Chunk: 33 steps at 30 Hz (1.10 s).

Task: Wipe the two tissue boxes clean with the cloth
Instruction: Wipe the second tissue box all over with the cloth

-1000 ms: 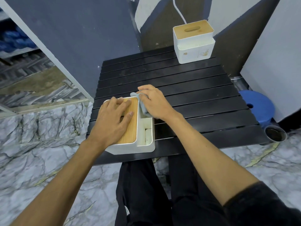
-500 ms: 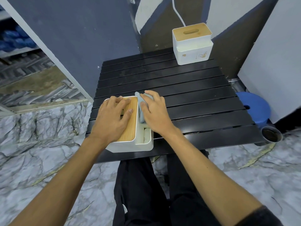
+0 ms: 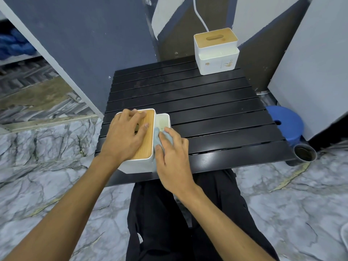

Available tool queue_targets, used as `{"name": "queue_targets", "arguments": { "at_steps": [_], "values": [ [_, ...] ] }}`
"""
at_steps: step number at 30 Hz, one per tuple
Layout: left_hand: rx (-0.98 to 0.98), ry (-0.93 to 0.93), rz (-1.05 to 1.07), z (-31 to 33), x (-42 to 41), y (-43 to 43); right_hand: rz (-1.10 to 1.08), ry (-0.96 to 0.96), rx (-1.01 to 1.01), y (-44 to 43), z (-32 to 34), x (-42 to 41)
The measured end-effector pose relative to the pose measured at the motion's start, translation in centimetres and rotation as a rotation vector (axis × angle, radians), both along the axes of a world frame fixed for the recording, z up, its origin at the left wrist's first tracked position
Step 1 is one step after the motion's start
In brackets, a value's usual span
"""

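Wiping the near tissue box [image 3: 146, 147]: left hand [image 3: 126, 134] steadies the lid, fingers spread. Right hand [image 3: 173, 157] fingers clamp the cloth [image 3: 156, 139] in its side tray. Far tissue box [image 3: 216, 53] apparently comes next.

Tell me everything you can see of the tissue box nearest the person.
The near tissue box is a white, plastic-looking box with a wood-look lid and an open side compartment on its right. It stands upright at the near left corner of the black slatted table. The left hand rests flat on the lid, hiding most of its slot; the right hand holds a pale blue cloth against the compartment's near end.
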<state>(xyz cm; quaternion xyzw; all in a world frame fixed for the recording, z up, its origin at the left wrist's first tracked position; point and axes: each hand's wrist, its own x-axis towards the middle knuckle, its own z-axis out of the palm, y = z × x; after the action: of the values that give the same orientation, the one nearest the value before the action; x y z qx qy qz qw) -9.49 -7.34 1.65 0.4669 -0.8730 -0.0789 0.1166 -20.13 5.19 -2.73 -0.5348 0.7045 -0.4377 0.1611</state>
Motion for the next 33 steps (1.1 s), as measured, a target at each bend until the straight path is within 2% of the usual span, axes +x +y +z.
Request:
{"name": "queue_targets", "arguments": {
  "at_steps": [7,12,19,22,25,29,33],
  "values": [
    [-0.004,-0.002,-0.002,-0.1,0.1,-0.3,-0.054,0.008,-0.005,-1.8,0.4,-0.4],
    [-0.009,0.012,0.009,0.0,0.0,-0.1,-0.066,0.009,-0.014,0.1,0.0,0.8],
    [-0.019,0.020,0.010,-0.3,0.0,-0.3,-0.016,0.004,-0.038,2.8,-0.1,1.5],
    [0.000,0.021,-0.002,-0.1,0.1,-0.3,0.053,-0.028,-0.043,3.9,-0.1,0.5],
    [0.014,0.015,-0.008,0.0,0.3,-0.3,0.023,-0.053,-0.095,4.2,0.2,-1.6],
    [0.031,-0.005,-0.037,0.0,0.3,-0.4,-0.097,0.089,-0.125,2.8,0.1,-6.3],
    [0.052,-0.002,-0.077,0.2,0.1,-0.5,-0.161,0.314,0.018,2.0,-1.1,-11.6]
  ]
}}
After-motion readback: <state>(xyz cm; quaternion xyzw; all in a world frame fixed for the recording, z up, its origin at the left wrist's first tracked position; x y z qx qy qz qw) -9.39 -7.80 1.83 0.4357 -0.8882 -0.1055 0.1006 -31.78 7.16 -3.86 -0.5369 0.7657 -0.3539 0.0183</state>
